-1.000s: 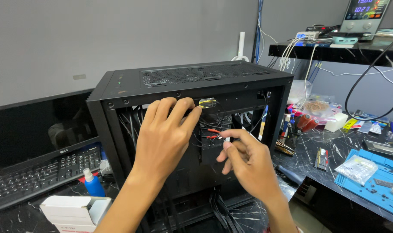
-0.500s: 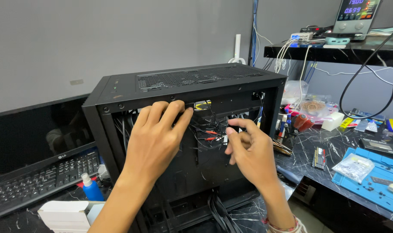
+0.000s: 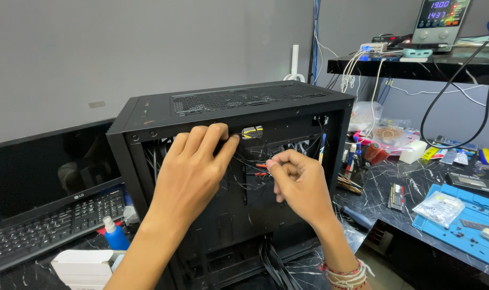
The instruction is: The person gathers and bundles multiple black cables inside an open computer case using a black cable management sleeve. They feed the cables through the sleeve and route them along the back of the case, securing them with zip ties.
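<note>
The left hand (image 3: 193, 172) lies flat, fingers spread, against the open side of a black case (image 3: 228, 107), fingertips at a yellow-tipped connector (image 3: 252, 131) under its top rail, while the right hand (image 3: 301, 185) pinches thin red wires (image 3: 260, 169) between thumb and forefinger, its other fingers curled. The case, a matte box with a meshed top vent and loose black cables strung across its inner panel, stands upright on a dark marbled bench (image 3: 411, 188). A monitor (image 3: 45, 172), keyboard (image 3: 56, 220) and blue bottle (image 3: 115, 236) sit to its left; a blue mat (image 3: 470, 215) lies well to the right.
</note>
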